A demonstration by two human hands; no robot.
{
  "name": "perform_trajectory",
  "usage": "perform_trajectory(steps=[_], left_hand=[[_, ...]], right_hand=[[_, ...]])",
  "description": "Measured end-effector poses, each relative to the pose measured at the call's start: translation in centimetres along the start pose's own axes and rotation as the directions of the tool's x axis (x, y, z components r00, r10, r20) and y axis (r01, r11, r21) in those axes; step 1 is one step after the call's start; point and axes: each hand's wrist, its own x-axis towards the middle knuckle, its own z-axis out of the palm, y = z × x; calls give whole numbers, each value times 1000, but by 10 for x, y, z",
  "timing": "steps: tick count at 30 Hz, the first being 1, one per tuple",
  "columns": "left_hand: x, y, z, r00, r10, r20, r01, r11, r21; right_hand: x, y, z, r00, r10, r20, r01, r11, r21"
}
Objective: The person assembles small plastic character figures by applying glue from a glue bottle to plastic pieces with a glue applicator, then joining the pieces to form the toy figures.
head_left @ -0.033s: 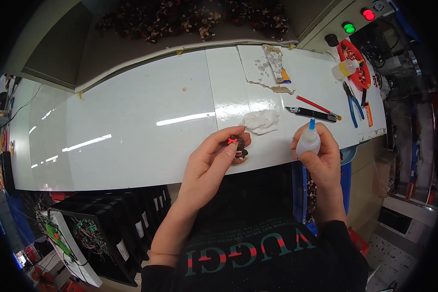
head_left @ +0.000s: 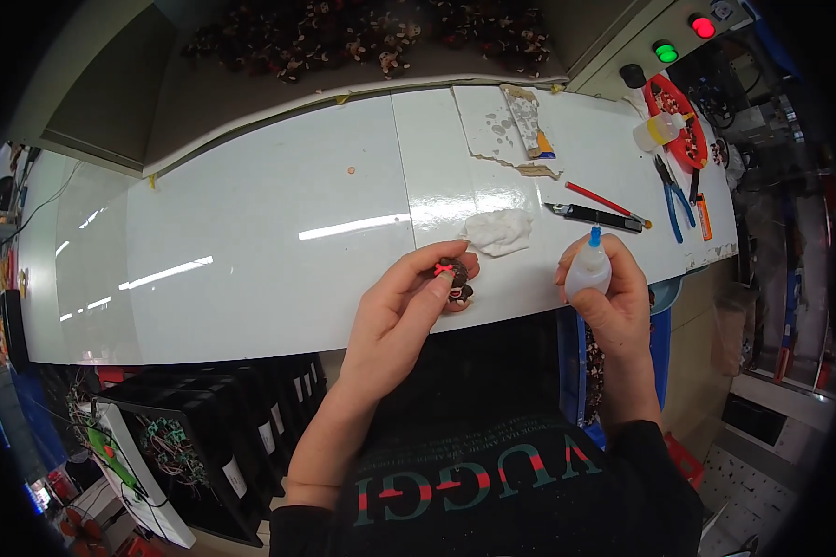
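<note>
Between the thumb and fingers of my left hand [head_left: 404, 306] is a small dark brown figurine [head_left: 457, 278] with a pink-red bow; the fingers hide part of it. My right hand [head_left: 618, 297] is wrapped round a whitish squeeze bottle [head_left: 589, 270], its blue tip [head_left: 595, 236] pointing up and away from the figurine. A crumpled white cloth or tissue [head_left: 498, 232] lies on the white table just beyond my hands. Beyond the bottle rest a black craft knife [head_left: 593, 217] and a thin red-handled brush [head_left: 604, 203].
Blue-handled pliers [head_left: 675, 200], an orange strip [head_left: 703, 217], a clear bottle [head_left: 658, 133] and a red tray of small pieces [head_left: 675, 102] are at the right. Many brown figurines [head_left: 390, 37] fill the far shelf. A blue bin [head_left: 661, 357] stands beside my right forearm.
</note>
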Motion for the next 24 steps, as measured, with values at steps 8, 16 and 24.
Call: perform_trajectory(steps=[8, 16, 24], left_hand=[[0, -1, 1, 1000, -7, -13, 7, 1000, -17], [-1, 0, 1, 999, -10, -32, 10, 1000, -23], [-1, -3, -2, 1000, 17, -19, -18, 999, -27]], right_hand=[[-2, 4, 1, 1000, 27, -13, -27, 999, 33], [0, 7, 6, 999, 40, -15, -40, 999, 37], [1, 7, 8, 999, 38, -6, -37, 999, 38]])
